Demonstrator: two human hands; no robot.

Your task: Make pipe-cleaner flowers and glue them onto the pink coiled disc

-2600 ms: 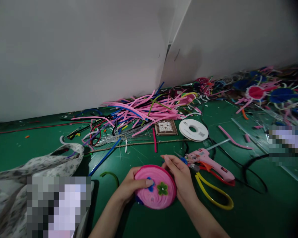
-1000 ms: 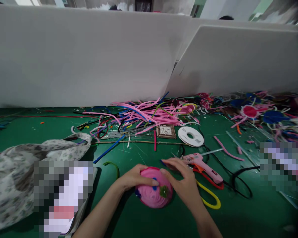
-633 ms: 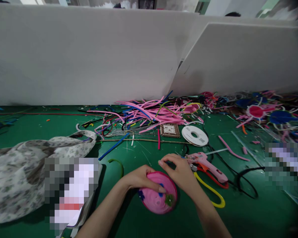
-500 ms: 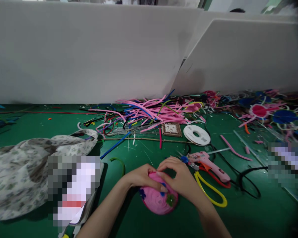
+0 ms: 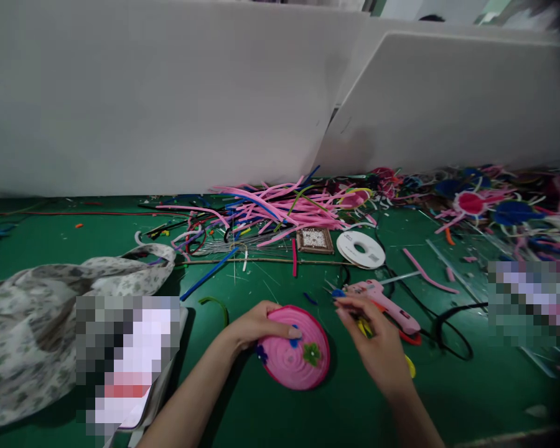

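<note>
My left hand [image 5: 261, 326] grips a round pink coiled disc [image 5: 292, 373] with a darker pink rim, its thumb lying across the face. On the disc are a green flower [image 5: 312, 354], a blue flower [image 5: 294, 341] partly under the thumb, and a dark blue one [image 5: 261, 353] at the left edge. My right hand [image 5: 376, 342] is off the disc, over scissors with yellow and red handles [image 5: 410, 367]. Its fingers are loosely curled and apart, with fingertips beside a small blue piece [image 5: 338, 293] and the pink glue gun [image 5: 396, 311]. Whether they touch either is unclear.
Pink fuzzy stems [image 5: 289, 208] lie heaped along the white partition [image 5: 168, 99]. A white spool [image 5: 361, 249] and a small brown frame [image 5: 315, 240] sit before them. Patterned cloth [image 5: 42, 330] and a blurred phone [image 5: 133, 367] are left; black cord [image 5: 448, 311] and finished pieces [image 5: 471, 203] right.
My right hand has let go of the disc and moved right to the glue gun and scissors. My left hand keeps the disc, now more exposed. The view has shifted slightly.
</note>
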